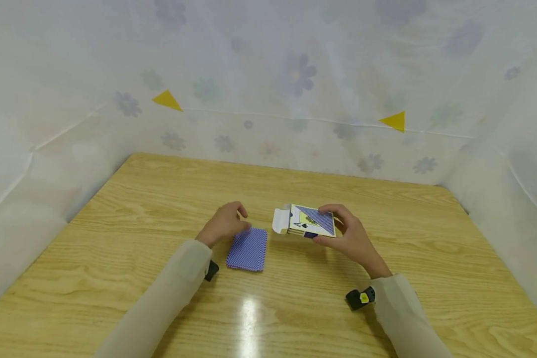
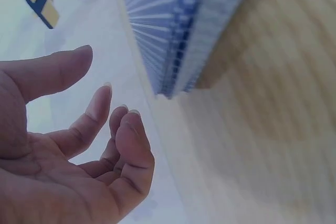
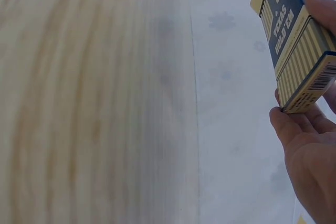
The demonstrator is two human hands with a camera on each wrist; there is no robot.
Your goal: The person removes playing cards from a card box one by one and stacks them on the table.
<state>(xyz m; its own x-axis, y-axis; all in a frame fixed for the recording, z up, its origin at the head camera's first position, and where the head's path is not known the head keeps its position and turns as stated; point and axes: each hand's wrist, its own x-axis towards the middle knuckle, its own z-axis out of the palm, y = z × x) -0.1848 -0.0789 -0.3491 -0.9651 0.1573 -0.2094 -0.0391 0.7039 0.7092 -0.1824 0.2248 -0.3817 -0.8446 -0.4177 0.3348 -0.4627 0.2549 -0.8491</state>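
My right hand [image 1: 351, 239] grips a playing card box [image 1: 314, 221] by its closed end, thumb on the near edge and fingers over the far one. An ace of spades design covers its upper face, and its white end flap hangs open toward the left. In the right wrist view the box [image 3: 289, 40] shows a striped side lettered "Texas Hold 'Em". A squared deck of cards [image 1: 247, 251] with blue patterned backs lies on the table. Just beyond its far left corner is my left hand [image 1: 223, 223]; in the left wrist view its fingers are loosely bent around nothing, apart from the deck [image 2: 163, 19].
The wood-grain table [image 1: 116, 258] ends at a white flower-printed curtain [image 1: 268, 129] behind, with more sheeting at both sides. Two yellow triangles hang on the back curtain. Black wrist cameras are strapped at both sleeves, the right camera [image 1: 359, 298] low over the tabletop.
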